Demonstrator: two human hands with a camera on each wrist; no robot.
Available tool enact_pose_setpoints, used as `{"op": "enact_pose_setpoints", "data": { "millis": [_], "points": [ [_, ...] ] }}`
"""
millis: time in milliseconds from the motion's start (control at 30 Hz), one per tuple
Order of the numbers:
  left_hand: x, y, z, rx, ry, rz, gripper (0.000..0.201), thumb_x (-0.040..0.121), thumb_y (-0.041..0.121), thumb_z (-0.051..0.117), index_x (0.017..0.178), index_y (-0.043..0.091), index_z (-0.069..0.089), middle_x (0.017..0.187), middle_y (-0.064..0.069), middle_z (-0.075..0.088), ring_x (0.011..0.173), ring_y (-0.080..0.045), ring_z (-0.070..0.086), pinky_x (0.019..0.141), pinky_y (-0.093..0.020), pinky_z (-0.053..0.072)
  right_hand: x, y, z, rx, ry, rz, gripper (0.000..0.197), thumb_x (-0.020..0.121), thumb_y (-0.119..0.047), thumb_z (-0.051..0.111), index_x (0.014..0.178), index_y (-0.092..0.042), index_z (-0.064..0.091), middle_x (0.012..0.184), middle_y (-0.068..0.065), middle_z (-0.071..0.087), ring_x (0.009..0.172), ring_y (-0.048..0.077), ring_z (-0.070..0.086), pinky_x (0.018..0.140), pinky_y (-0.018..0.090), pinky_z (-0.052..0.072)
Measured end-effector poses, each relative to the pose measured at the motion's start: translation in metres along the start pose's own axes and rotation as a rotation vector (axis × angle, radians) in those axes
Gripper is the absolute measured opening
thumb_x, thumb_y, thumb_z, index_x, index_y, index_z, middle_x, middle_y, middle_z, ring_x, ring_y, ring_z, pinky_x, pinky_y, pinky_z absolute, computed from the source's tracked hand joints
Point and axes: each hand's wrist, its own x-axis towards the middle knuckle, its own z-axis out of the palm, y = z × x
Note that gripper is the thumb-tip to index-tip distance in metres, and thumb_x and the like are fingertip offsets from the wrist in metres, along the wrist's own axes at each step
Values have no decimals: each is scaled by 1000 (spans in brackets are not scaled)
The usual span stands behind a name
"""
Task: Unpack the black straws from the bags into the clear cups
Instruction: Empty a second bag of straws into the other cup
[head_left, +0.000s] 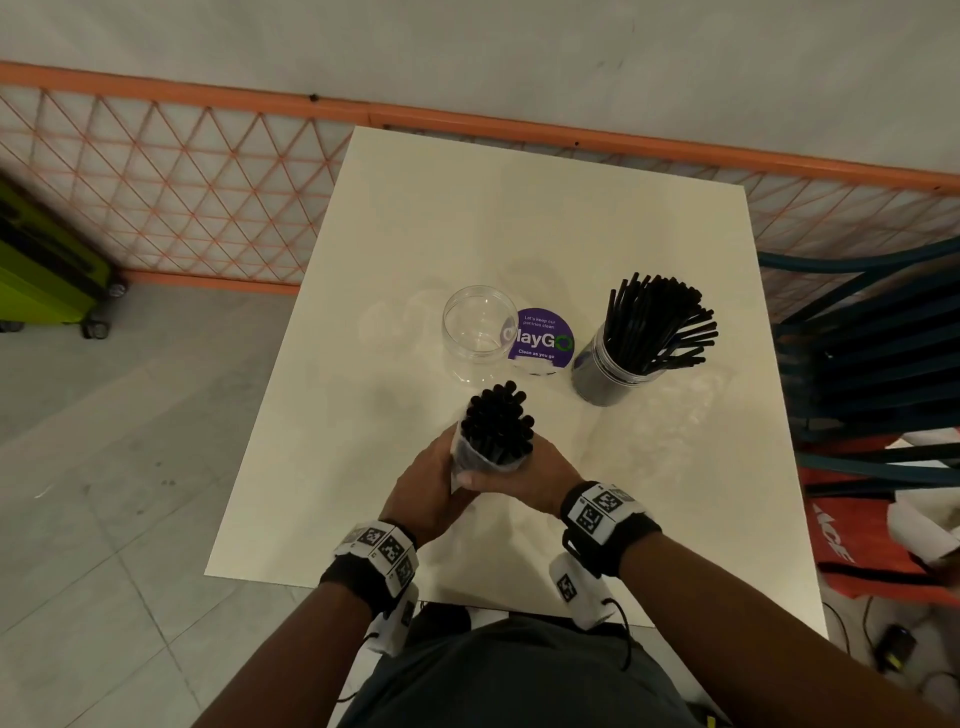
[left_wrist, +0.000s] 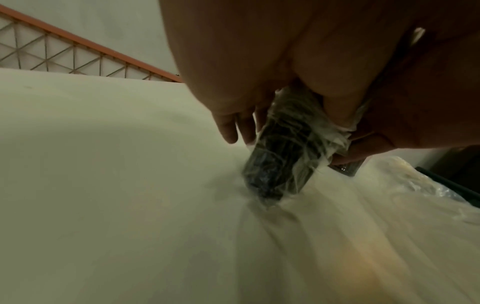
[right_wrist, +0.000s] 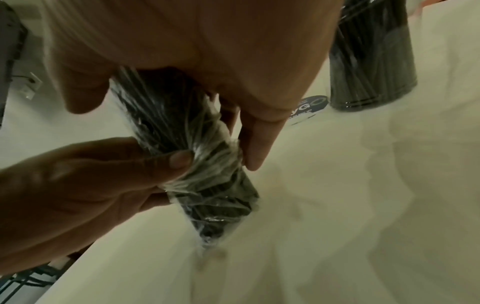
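A bundle of black straws (head_left: 500, 422) stands upright near the front middle of the white table (head_left: 519, 218), its tops sticking out of a clear plastic bag (right_wrist: 207, 168). My left hand (head_left: 431, 488) pinches the scrunched plastic low on the bundle, thumb (right_wrist: 179, 159) pressed into it. My right hand (head_left: 535, 470) wraps round the bagged bundle (left_wrist: 280, 156) from the right. The bag's bottom end touches the table. Behind the bundle stands an empty clear cup (head_left: 478, 332). A second clear cup (head_left: 618, 364), right of it, is full of black straws (head_left: 660, 322).
A purple round sticker (head_left: 543, 338) lies flat between the two cups. Crumpled clear plastic (left_wrist: 428, 185) lies on the table's right side. A teal chair (head_left: 872, 364) and an orange bag (head_left: 857, 519) stand right of the table, an orange lattice fence (head_left: 208, 182) behind, a green suitcase (head_left: 47, 275) far left.
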Motion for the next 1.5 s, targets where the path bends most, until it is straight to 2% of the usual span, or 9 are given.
{"op": "enact_pose_setpoints", "data": {
  "millis": [133,367,467,567,667,833,1000,1266,1500],
  "points": [
    [0,1,-3,-127,-39,-24,62,80,29,81,132,29,47,123,11,63,108,8,59,87,-10,47,8,-3,2,92,159,136,51,61,-55,81,105,-37,62,99,-10,66,99,14,64,93,38,54],
    [-9,-4,-20,-410,-22,-74,96,67,20,92,143,34,35,131,8,62,112,-6,65,84,-25,57,-3,-30,-15,524,79,56,27,84,-25,75,109,-32,67,109,-1,73,101,17,69,83,43,61],
    [-3,7,-21,-425,0,-140,66,67,23,88,122,30,52,94,-5,76,70,-21,72,57,-44,60,0,-44,-11,224,49,-22,50,74,-58,72,117,-33,66,113,-2,73,103,16,68,93,44,56],
    [-1,23,-26,-453,80,-82,59,64,18,83,115,31,55,95,13,74,80,-7,71,68,-20,59,-4,-58,-21,-39,-29,-83,76,68,-80,58,129,-36,57,125,-7,67,110,12,64,99,39,51],
    [-1,24,-37,-581,39,-76,58,72,2,77,124,8,53,98,-9,72,82,-25,70,67,-21,58,-18,-72,-46,-399,11,-108,97,62,-91,50,140,-35,40,133,-10,59,101,11,66,88,40,56],
    [5,43,-60,-711,-42,-76,56,78,-10,69,130,5,53,119,-8,70,113,-22,65,93,-30,52,-32,-86,-60,-1222,418,-753,59,84,-36,65,138,-20,46,132,8,54,113,32,55,89,47,51],
    [10,72,-83,-555,-222,-93,38,80,-15,68,105,15,68,97,-4,77,98,-18,72,81,-26,56,-9,-91,-47,-1500,142,-971,53,98,-22,31,151,-18,27,159,11,30,148,39,20,118,59,16],
    [15,100,-135,-578,-250,-133,56,57,68,80,97,29,79,100,2,78,100,-11,71,89,-28,53,21,-113,-58,-1050,360,-1078,37,87,-30,54,121,-18,64,107,8,68,100,30,62,99,47,44],
    [49,152,-155,-306,13,-47,78,76,91,14,103,46,71,109,3,74,103,-21,68,89,-45,52,32,-141,-82,-226,518,-738,62,65,-27,86,120,-20,57,108,-3,66,96,14,62,88,33,53]
  ]
}}
